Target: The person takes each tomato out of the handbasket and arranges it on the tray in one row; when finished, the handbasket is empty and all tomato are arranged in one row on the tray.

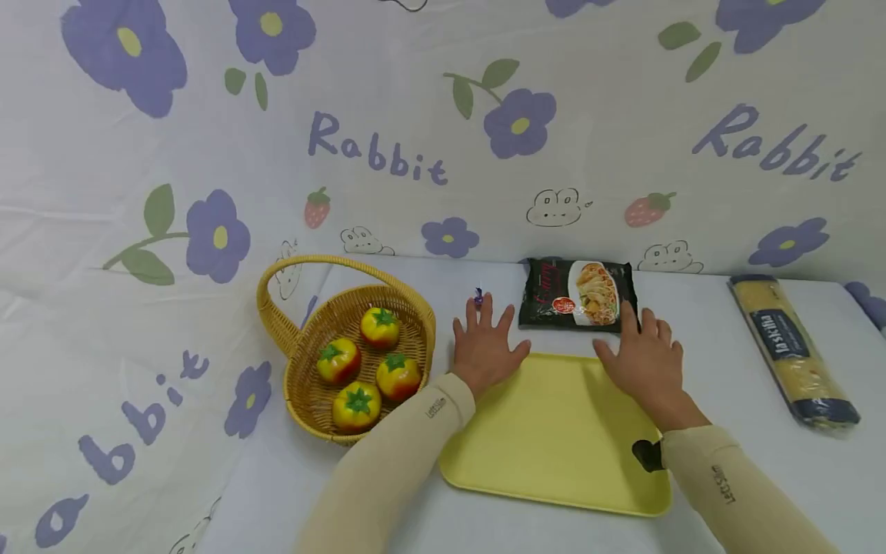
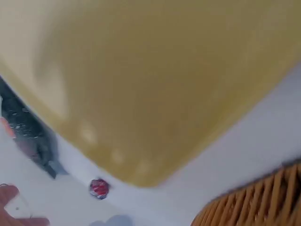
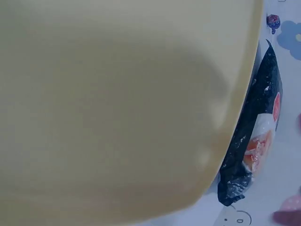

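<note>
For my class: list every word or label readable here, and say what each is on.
"Rabbit", twice in full: wall cloth
"abbit", cut off by the picture's edge: same cloth, lower left
"la ski", remaining letters unclear: long packet
"Slim", ending a word: left sleeve and right sleeve; beginnings too small
Black packet: red lettering and round badge too unclear to read

Left hand (image 1: 482,350) and right hand (image 1: 640,365) extend forward (fingers (image 1: 487,311) spread).

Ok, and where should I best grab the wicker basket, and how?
Probably by the top of its handle, coming from above. It arches over the wicker basket in a raised loop, and the yellow-red fruits lie lower inside, clear of it.
</note>
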Demonstrator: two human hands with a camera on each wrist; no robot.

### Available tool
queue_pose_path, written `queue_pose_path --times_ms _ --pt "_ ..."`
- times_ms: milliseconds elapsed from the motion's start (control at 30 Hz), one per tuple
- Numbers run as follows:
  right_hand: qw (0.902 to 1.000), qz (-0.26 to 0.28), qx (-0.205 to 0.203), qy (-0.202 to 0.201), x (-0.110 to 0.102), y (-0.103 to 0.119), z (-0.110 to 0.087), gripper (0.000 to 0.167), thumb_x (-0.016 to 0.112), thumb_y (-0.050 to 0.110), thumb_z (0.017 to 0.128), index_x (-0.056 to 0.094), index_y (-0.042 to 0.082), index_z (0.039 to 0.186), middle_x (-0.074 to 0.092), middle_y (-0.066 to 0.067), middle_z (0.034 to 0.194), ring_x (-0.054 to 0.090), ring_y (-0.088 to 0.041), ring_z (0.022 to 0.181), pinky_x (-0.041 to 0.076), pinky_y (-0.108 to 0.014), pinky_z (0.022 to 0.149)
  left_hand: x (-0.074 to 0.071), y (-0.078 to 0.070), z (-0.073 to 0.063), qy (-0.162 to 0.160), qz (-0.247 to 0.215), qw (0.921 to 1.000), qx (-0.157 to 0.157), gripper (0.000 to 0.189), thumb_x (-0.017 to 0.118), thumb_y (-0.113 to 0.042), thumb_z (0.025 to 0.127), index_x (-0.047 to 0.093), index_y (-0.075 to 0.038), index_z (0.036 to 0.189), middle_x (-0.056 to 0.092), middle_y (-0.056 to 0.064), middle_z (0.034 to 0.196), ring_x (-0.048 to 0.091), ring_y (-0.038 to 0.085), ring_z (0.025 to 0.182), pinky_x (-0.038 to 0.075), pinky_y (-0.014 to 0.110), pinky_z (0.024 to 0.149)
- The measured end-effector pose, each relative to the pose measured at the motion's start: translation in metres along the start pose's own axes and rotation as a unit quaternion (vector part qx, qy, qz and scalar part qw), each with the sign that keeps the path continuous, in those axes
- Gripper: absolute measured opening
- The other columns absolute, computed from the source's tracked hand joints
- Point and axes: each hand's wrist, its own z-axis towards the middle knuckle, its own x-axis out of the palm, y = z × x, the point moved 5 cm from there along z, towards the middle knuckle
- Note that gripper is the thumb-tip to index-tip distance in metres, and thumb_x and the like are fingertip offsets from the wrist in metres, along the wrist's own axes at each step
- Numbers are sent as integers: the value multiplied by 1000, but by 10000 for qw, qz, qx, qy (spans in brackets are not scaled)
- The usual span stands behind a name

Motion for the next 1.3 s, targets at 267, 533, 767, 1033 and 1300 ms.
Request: queue_pose_path --times_ms 267,533,767,1033,1300 --pt "9922 14 479 1147 2 -33 -20 74 46 43 96 26 -16 137 48 -41 118 58 -48 89 48 -48 60 -38 -1 -54 -68 -222 9782 2063 53 52 -46 95 48 -22 142 44 4 147 43 22 134 40 40 107" --pt "9893 -31 564 1348 -5 -49 -30 70 44 41 95 30 -15 134 55 -38 112 60 -46 86 48 -48 59 -81 54 -120 -1788 -1306 9163 3337 20 70 -23 86 71 -11 102 67 3 104 63 16 99 52 29 88" --pt "9843 -32 645 1642 -1 -63 -34 74 43 49 96 35 -17 126 57 -36 102 59 -40 78 46 -43 57 -102 112 -138 -2337 -1823 9042 3076 23 77 -13 75 71 -5 96 66 7 98 62 20 91 54 33 82" --pt "9811 129 630 1825 17 -62 -46 75 41 59 94 39 -13 114 58 -23 81 55 -29 66 42 -36 52 -86 175 -146 -1143 -1638 9747 1007 37 74 -28 83 67 -8 113 62 6 112 59 23 102 53 40 88" --pt "9852 414 391 1616 31 -60 -58 66 38 59 96 46 -6 97 50 -10 67 49 -23 58 36 -32 48 -75 198 -153 -500 -1764 9830 45 49 73 -33 83 63 -4 122 61 13 119 57 31 109 48 49 94"
